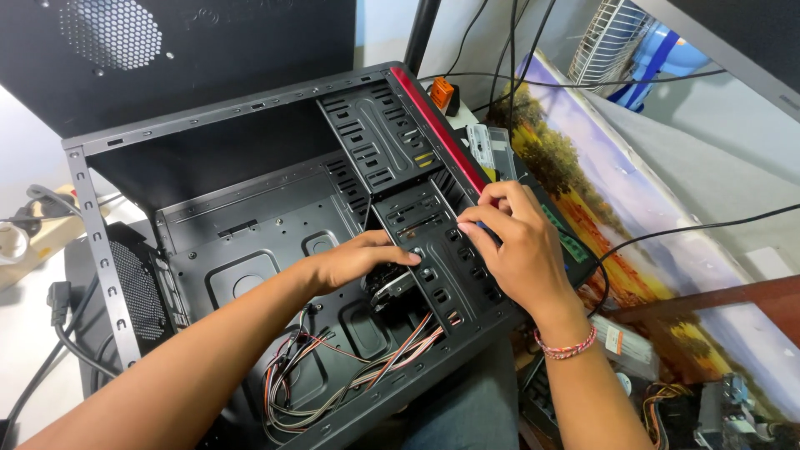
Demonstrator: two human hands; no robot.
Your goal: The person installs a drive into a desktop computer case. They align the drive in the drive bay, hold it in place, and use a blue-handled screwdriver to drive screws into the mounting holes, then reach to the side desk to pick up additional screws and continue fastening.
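I look down into the open black computer case (250, 217). My left hand (354, 260) reaches inside, its fingers curled on a dark drive (392, 283) that sits half under the drive cage (433, 250). My right hand (512, 246) lies on the outside of the cage, fingers bent and pressing on its wall; I cannot tell if it pinches a small thing like a screw. I think the good way here is to hold the drive flat with the left hand so it lines up with the holes in the cage. The bunch of wires (350, 375) lies near, on the case floor, so I should keep my fingers off them.
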